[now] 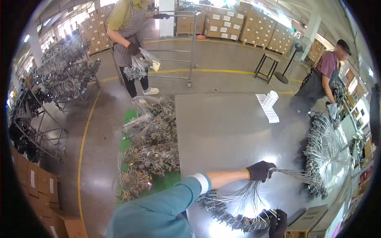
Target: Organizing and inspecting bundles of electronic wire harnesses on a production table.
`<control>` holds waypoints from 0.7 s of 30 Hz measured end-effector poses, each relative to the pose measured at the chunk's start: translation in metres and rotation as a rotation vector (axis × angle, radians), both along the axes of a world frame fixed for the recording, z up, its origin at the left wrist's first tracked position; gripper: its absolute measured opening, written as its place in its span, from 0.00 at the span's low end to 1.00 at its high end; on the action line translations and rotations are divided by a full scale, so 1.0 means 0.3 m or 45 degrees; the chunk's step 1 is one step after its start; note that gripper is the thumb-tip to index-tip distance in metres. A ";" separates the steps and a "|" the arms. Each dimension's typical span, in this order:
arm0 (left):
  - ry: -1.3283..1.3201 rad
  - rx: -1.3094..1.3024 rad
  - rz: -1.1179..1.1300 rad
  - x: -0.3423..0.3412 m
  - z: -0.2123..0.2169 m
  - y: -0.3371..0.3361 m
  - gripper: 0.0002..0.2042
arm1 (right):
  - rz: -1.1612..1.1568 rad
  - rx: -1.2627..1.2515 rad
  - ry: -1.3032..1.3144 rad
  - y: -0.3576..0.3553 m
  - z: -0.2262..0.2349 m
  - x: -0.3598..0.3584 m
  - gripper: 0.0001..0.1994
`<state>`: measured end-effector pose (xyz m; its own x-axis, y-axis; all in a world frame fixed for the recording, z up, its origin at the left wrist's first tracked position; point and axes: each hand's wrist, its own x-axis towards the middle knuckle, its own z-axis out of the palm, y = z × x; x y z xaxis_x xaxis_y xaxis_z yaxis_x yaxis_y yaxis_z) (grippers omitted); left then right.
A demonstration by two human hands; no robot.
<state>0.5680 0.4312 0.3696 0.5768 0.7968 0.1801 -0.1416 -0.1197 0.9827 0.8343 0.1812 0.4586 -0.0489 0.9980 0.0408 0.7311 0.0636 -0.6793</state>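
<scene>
In a dark glove, my left hand [260,171] is closed around a bundle of thin grey cables [254,190] above the metal table [222,131]. Loose cable lengths stretch right from that fist toward a large heap of pale cables [327,152]. Below it, the bundle fans out to a curved row of dark connectors [238,220] on the tabletop. My right hand [279,224], also gloved, curls at the right end of this row, its fingers against the connectors and partly hidden.
Piled cable bundles [152,139] lie on a green surface left of the table. A paper label roll [270,100] rests on the far tabletop. One co-worker [127,35] holds cables near a metal cart [192,51]; another person [323,75] stands far right. A cardboard box [307,222] is near right.
</scene>
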 end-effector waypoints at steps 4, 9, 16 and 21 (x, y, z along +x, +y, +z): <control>-0.012 0.042 -0.022 -0.011 0.014 0.012 0.14 | -0.063 0.043 -0.170 -0.017 -0.121 0.076 0.18; 0.029 0.119 0.010 -0.011 0.006 0.025 0.17 | -0.186 -0.188 -0.748 0.005 0.009 -0.062 0.32; 0.069 0.159 0.009 0.004 0.000 0.020 0.13 | 0.029 -0.228 -0.715 -0.017 -0.101 0.146 0.30; 0.087 0.178 -0.034 0.002 -0.011 0.019 0.15 | -0.007 -0.474 -0.061 -0.008 0.005 0.077 0.25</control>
